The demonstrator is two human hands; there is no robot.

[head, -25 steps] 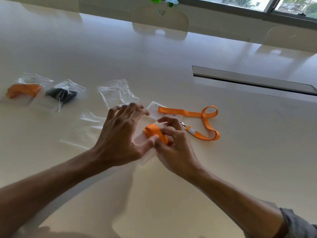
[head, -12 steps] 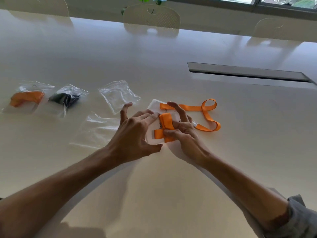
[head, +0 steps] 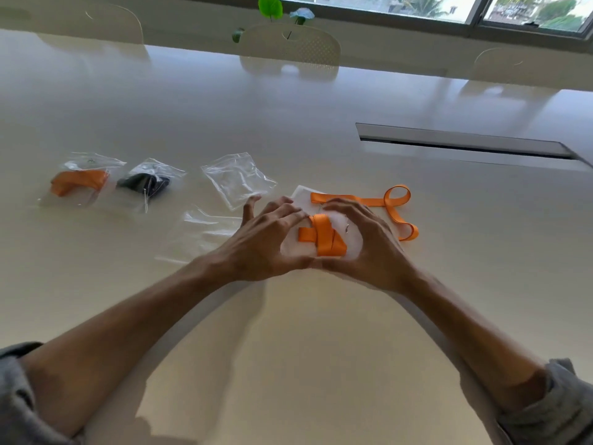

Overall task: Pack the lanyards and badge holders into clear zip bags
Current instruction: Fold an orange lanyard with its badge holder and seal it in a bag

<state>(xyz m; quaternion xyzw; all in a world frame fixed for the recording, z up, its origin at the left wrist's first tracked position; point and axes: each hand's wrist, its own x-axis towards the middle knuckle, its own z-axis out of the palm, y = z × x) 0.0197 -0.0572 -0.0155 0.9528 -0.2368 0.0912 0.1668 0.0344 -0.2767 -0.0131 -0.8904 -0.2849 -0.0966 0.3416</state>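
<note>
Now both hands cup a folded orange lanyard (head: 322, 239) lying on a clear badge holder (head: 351, 245) on the white table (head: 288, 348). Left hand (head: 266, 242) fingers are spread and touch it. Right hand (head: 365, 242) fingers curl over it. Left of the lanyard lie two empty zip bags (head: 237, 179) and two filled bags (head: 80, 181).

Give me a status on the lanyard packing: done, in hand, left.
Done: two filled bags at the far left, an orange-lanyard bag and a black-lanyard bag. In hand: left hand and right hand frame a folded orange lanyard over a badge holder. Left: its loose tail, and getting it into an empty bag.
</note>
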